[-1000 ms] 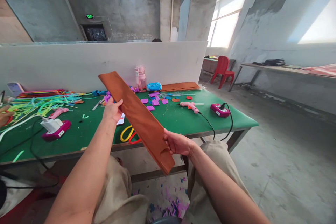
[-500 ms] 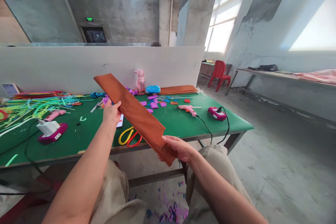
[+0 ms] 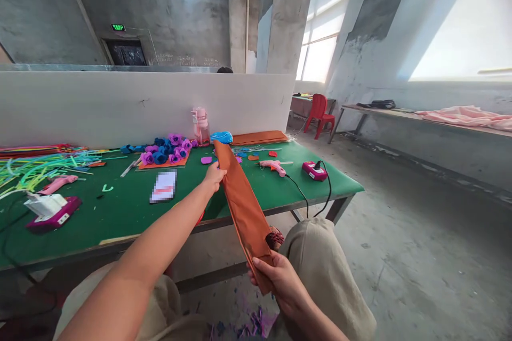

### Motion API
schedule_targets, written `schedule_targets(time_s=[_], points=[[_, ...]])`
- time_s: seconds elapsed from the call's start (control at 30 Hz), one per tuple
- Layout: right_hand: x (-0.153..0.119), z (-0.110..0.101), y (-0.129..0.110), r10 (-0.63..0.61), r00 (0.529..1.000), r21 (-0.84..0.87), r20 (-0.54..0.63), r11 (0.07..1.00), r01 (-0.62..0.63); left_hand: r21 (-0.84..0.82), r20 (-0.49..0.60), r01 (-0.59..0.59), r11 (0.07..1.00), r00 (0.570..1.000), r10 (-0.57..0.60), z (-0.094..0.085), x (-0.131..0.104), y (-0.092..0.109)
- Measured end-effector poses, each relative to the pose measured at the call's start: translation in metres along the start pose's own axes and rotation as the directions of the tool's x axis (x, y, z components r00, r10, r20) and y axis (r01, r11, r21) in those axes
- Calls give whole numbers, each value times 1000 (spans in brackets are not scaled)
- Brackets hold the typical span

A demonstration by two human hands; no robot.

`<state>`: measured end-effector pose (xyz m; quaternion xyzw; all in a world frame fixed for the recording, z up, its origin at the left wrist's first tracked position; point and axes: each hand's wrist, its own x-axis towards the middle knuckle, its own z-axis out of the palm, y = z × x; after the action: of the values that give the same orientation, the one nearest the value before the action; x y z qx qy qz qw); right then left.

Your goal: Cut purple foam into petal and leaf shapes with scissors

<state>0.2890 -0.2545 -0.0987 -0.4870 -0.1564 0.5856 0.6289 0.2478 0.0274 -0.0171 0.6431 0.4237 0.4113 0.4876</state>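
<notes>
A long folded strip of orange-brown sheet material point(image 3: 245, 200) slants from the table's back toward my lap, in front of the table edge. My left hand point(image 3: 215, 176) pinches its left edge near the far end. At the near end, my right hand point(image 3: 276, 276) grips it with the thumb on top and the fingers beneath. Behind the strip's far end lies a blue packet point(image 3: 221, 137). A stack of similar orange-brown sheets point(image 3: 262, 137) rests at the back of the table. The strip hides most of the scissors, leaving a bit of red handle in sight.
On the green table point(image 3: 132, 221) are purple and blue paper-like flowers point(image 3: 162, 153), a phone point(image 3: 163, 186), a pink glue gun point(image 3: 273, 167), a magenta power block point(image 3: 314, 171) with a cord, and a pink bottle point(image 3: 201, 127). Colourful thin strips point(image 3: 44, 164) pile up at left. A white partition point(image 3: 100, 106) stands behind.
Both hands have swung the orange-brown strip to the right and turned it steeper, its near end now lower. The flowers and phone have come into view. The camera has turned slightly right.
</notes>
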Motion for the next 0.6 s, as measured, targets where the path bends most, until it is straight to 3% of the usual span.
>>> schedule_targets(time_s=[0.07, 0.13, 0.27, 0.43, 0.5, 0.6], points=[[8, 1, -4, -31, 999, 11, -27, 999, 31, 214, 19, -16, 977, 1000, 12, 5, 0, 6], [17, 4, -11, -54, 998, 22, -26, 998, 54, 428, 37, -60, 902, 998, 49, -3, -5, 13], [27, 7, -22, -38, 999, 48, -3, 998, 39, 730, 177, -211, 650, 977, 119, -47, -39, 21], [14, 0, -20, 93, 994, 191, 48, 976, -101, 903, 297, -282, 324, 955, 4, -106, -102, 7], [10, -1, -17, 109, 992, 234, 68, 964, -122, 924, 315, -298, 241, 949, -31, -115, -115, 0], [9, 3, -11, 78, 997, 208, 27, 975, -82, 946, 294, -283, 162, 954, -55, -114, -118, -3]])
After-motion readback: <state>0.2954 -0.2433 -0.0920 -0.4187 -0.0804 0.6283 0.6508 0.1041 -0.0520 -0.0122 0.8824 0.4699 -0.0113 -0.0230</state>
